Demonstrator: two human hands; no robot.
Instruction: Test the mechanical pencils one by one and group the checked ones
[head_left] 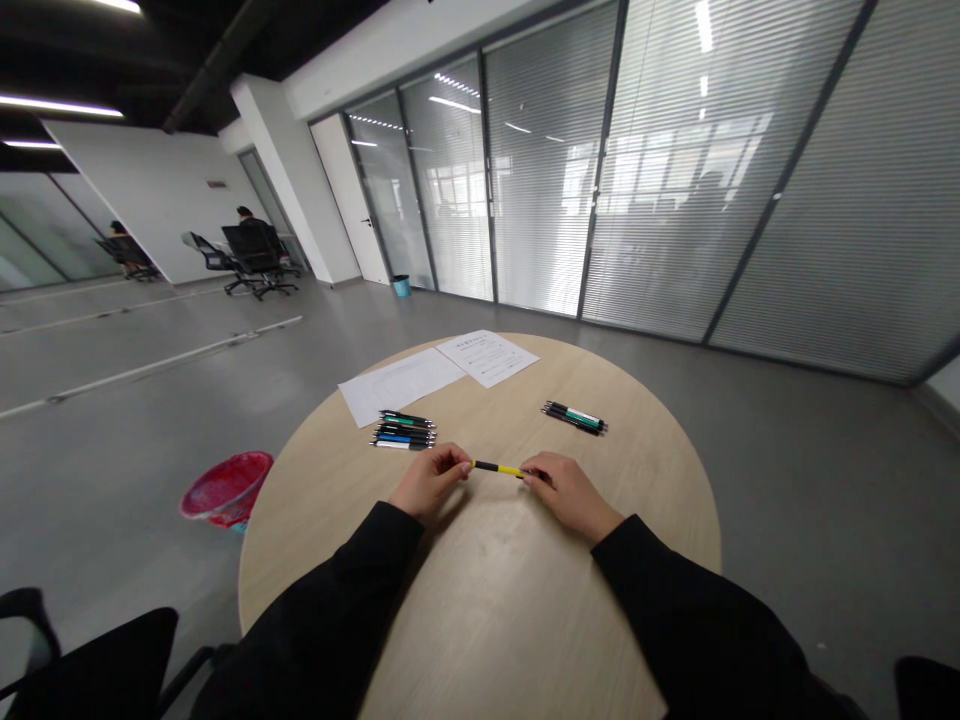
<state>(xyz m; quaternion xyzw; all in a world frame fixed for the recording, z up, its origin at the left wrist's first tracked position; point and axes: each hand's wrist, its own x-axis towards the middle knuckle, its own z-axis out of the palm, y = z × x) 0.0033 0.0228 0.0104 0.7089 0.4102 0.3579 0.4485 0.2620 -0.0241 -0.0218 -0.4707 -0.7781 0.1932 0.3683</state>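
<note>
A yellow and black pen (499, 468) lies crosswise between my two hands, just over the tabletop. My left hand (433, 482) pinches its left end between thumb and fingers. At the other end my right hand (568, 492) grips the pen, its fingertips covering the tip there. Just beyond my left hand lies a row of several pens (405, 430) with black, green, blue and white barrels. A smaller group of pens (575, 417), black, green and white, rests farther off to the right of my right hand.
Two printed sheets (487, 357) lie at the far side of the round wooden table (480, 620). A red basin-like bin (227, 487) stands on the floor at left, near a black chair (97, 660). Farther back are a blue bin (402, 287) and a seated person (251, 222).
</note>
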